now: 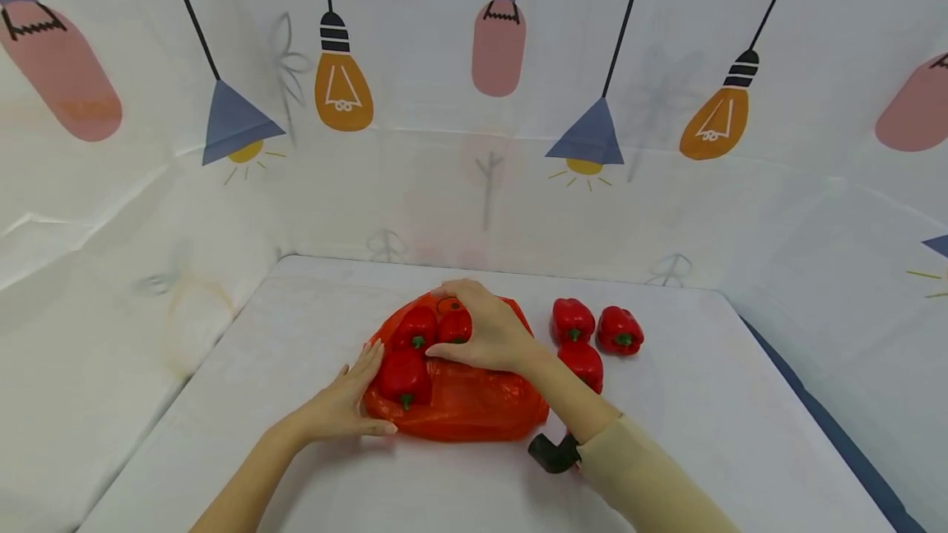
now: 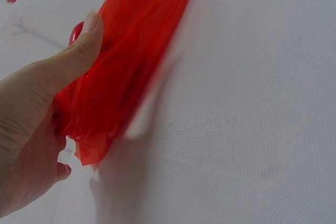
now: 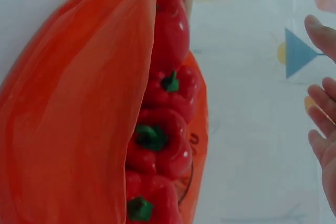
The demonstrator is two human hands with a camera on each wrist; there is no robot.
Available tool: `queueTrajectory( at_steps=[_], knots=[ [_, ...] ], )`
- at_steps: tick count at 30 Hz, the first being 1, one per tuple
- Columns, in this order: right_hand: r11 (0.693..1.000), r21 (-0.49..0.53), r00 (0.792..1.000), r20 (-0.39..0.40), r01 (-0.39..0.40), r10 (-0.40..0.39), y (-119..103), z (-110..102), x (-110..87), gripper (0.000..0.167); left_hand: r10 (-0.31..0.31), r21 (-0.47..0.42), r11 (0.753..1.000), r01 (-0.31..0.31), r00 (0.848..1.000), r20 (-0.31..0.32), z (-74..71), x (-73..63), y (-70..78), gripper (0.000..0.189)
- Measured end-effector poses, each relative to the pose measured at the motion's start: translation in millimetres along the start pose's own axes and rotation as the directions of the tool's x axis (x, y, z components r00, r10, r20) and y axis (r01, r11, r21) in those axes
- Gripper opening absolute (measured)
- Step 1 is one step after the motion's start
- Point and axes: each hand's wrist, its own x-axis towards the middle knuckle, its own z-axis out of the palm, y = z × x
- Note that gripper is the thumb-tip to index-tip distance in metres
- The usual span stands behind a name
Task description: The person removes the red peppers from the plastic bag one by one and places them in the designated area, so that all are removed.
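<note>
We are holding left hand and right hand wide at a crinkled orange bag. Glossy red peppers are showing inside.

Lamp-printed sheeting suggests a curtained booth.

The white counter carries an orange bag. From the bag, three red peppers lie toward three o'clock, and one dark curved piece at four.
</note>
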Motion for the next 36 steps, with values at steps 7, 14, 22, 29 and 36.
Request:
queueTrajectory(
  at_steps=[7,14,22,29,36],
  knots=[
    [1.000,0.019,1.000,0.028,-0.006,0.006,-5.8,14.2,7.8,0.066,0.011,-0.010,1.000,-0.011,1.000,-0.003,0.3,-1.4,-0.4,0.120],
    [0.993,0.049,0.988,0.121,-0.107,0.100,-10.3,32.8,11.3,0.068,0.007,-0.011,1.000,-0.007,1.000,0.006,1.2,-1.2,-0.9,0.118],
    [0.954,0.011,0.917,0.280,-0.299,0.284,-4.0,64.2,7.6,0.073,0.000,-0.019,1.000,0.000,1.000,0.006,2.3,-1.6,-0.9,0.117],
    [0.935,-0.078,0.870,0.347,-0.346,0.351,4.6,87.4,4.7,0.079,0.016,-0.017,1.000,-0.016,1.000,0.002,4.0,-1.7,-1.8,0.119],
    [0.933,-0.188,0.867,0.348,-0.308,0.357,4.4,100.6,7.4,0.083,0.020,-0.023,1.000,-0.020,1.000,0.009,3.7,-1.2,-1.3,0.119]
  ],
)
